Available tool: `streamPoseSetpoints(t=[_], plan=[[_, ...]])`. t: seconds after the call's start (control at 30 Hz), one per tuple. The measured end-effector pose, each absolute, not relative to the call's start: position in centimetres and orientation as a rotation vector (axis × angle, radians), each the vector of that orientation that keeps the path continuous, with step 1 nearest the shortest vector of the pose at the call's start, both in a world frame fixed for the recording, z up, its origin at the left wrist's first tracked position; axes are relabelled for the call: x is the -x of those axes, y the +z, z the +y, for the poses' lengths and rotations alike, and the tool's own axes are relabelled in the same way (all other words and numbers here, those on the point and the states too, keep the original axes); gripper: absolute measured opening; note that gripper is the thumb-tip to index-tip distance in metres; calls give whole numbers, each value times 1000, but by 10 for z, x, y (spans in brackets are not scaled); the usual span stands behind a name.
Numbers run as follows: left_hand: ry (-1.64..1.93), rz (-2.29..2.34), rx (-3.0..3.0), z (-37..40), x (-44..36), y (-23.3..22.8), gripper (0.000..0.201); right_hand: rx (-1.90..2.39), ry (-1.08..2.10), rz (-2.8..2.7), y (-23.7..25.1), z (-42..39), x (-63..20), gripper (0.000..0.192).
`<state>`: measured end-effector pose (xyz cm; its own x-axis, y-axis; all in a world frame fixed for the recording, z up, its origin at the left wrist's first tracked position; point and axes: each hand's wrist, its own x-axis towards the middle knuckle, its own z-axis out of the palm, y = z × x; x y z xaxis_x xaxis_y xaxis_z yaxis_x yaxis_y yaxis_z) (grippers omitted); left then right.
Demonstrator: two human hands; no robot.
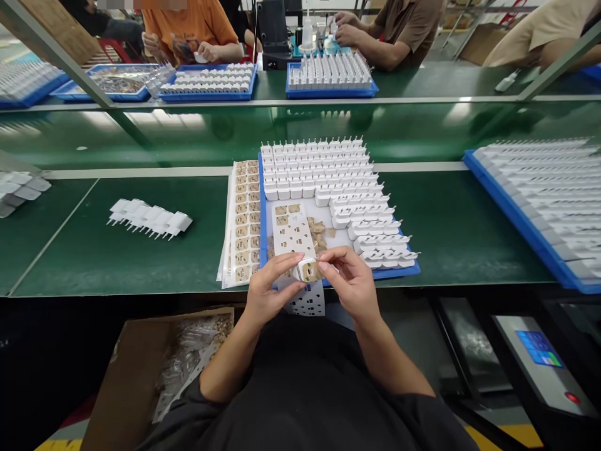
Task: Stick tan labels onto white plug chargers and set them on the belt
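Observation:
Between the fingers and thumb of my left hand (268, 289) is a white plug adapter (301, 272), held over the front edge of a blue tray (397, 273). My right hand (353, 283) pinches the edge of a tan label (311, 270) that lies against the adapter's face; how far it sticks there I cannot tell. Under my hands a white label sheet (295, 237), mostly bare, hangs over the table edge, with a few tan labels at its far end. Loose tan backing pieces (320, 233) lie beside it. Rows of white adapters (319, 166) stand in the tray, pins up.
Left of the tray lies a stack of label sheets (241, 232). Several adapters (149, 218) rest on the green table further left. Another full tray (530, 228) is at right. Below stands a cardboard box (126, 369). Co-workers (192, 31) sit across the belt (211, 138).

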<state>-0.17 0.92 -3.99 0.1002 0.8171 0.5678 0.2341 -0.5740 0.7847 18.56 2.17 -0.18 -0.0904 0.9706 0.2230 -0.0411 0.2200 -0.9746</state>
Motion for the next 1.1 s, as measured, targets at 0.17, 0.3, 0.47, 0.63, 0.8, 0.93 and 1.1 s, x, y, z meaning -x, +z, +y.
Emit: streamPoseSetpoints(t=[0.17, 0.3, 0.47, 0.63, 0.8, 0.93, 1.1], plan=[[1501, 1030, -1881, 9, 2, -40, 51, 980, 1065, -1393, 0, 22, -184, 9], [1483, 1035, -1872, 9, 2, -40, 51, 987, 1055, -1402, 0, 22, -184, 6], [1470, 1044, -1885, 8, 3, -39, 49, 1034, 1006, -1433, 0, 20, -184, 6], [1485, 1035, -1905, 8, 3, -37, 51, 1079, 884, -1482, 7, 17, -179, 1], [1479, 1049, -1921, 8, 3, -37, 49, 1106, 791, -1515, 9, 17, -174, 4], [1481, 1049, -1925, 8, 4, -38, 50, 1121, 732, -1544, 8, 17, -173, 5], [1492, 1038, -1943, 8, 5, -38, 52, 1130, 670, -1579, 8, 17, -172, 5]])
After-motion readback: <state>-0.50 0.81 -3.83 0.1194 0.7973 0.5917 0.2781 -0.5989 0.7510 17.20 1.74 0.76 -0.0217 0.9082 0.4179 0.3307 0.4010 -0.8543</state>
